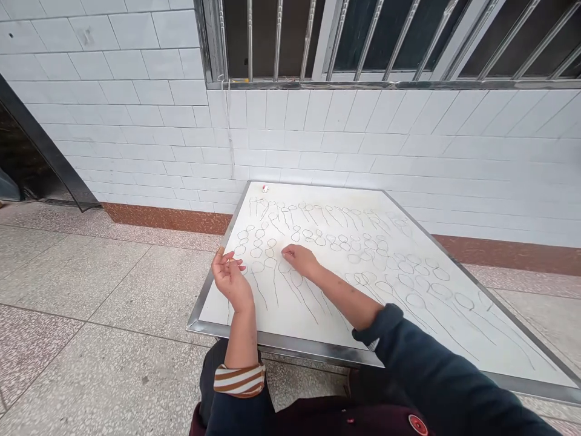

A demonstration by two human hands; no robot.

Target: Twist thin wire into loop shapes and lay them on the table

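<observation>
Inspecting remotely through the head view, I record a white board (285, 325) with a metal rim (318, 351), set flat before the person and near the tiled wall (158, 139). Looped strands (340, 243) lie across it in rough rows, far, middle and near, many with tails running toward the near side. I judge the spacing deliberate, keeping thin pieces from tangling; their material I cannot confirm.

The left hand (230, 275) is raised at the left edge, palm turned up and fingers curled with gaps between them. I cannot tell whether its thumb and forefinger pinch anything. The right hand (299, 260) is low over the board's left half, fingertips pressed together beside the loops; any strand between them is too fine to verify. That tight pose probably suits such slender stock.

A small white-and-red item (265, 189) sits in the far left corner, apart from the rows.
</observation>
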